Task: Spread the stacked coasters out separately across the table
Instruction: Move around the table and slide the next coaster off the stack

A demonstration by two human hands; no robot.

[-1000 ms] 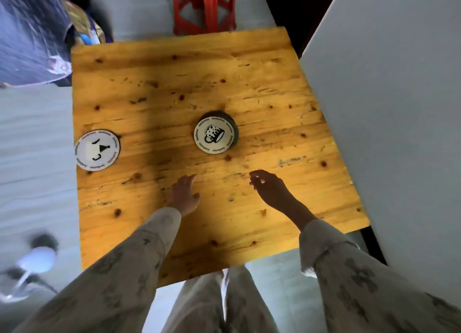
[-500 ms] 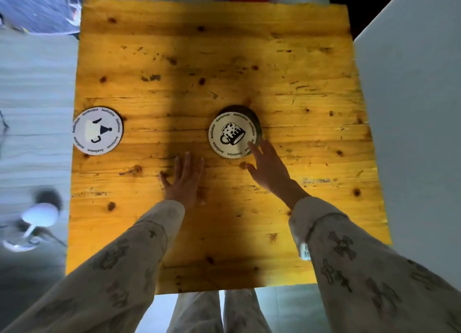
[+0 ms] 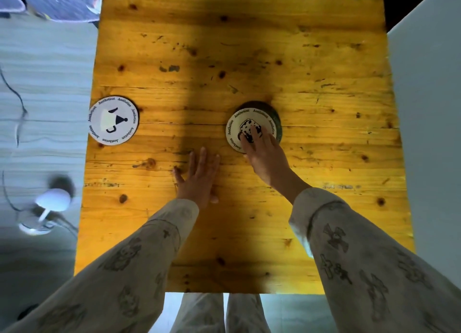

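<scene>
Your right hand (image 3: 262, 155) lies open with its fingertips (image 3: 253, 133) pressed flat on the top coaster (image 3: 240, 123) of the stack (image 3: 275, 119), gripping nothing, so it is the nearer hand for sliding that coaster off. Your left hand (image 3: 199, 178) rests flat and empty on the table (image 3: 311, 71), just left of the stack and nearer you. One coaster already laid out (image 3: 113, 120) sits well left of the stack at the table's edge, so open wood lies to the stack's right and beyond it.
</scene>
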